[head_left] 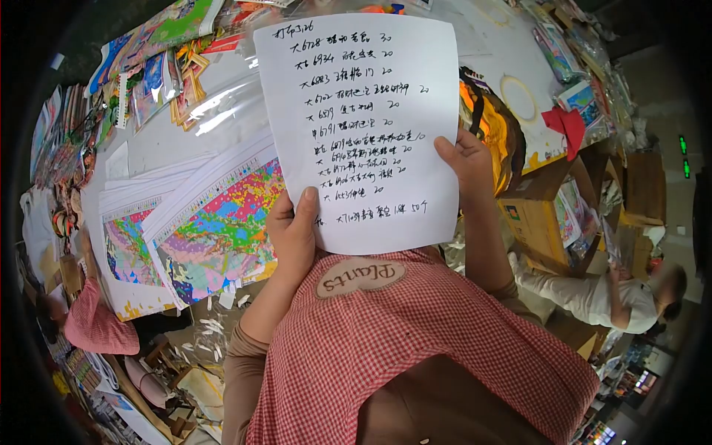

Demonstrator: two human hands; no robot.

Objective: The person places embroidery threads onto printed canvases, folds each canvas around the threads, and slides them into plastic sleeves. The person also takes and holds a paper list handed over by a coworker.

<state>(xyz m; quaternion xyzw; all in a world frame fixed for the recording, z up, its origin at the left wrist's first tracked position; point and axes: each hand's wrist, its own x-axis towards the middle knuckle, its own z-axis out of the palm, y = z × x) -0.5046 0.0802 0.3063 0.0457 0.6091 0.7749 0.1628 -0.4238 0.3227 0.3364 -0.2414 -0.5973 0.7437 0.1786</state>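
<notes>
A white sheet of paper (pixel 363 141) with several lines of handwriting and numbers is held up in front of me. My left hand (pixel 295 230) pinches its lower left edge, thumb on the front. At the right edge, my right hand (pixel 469 167) grips the sheet with the thumb over the front; the other fingers are partly behind it. Below the sheet is my red checked apron (pixel 415 311) with a "Plants" patch. Beside my left hand, colourful printed pattern sheets (pixel 215 230) lie overlapped on the table.
The white table (pixel 230 111) carries plastic-wrapped packs (pixel 156 81) at the back left and a red cloth piece (pixel 565 130) at the right. A cardboard box (pixel 530 222) stands right. One person (pixel 100 315) is at left, another (pixel 630 300) at right. Scraps (pixel 211 334) litter the floor.
</notes>
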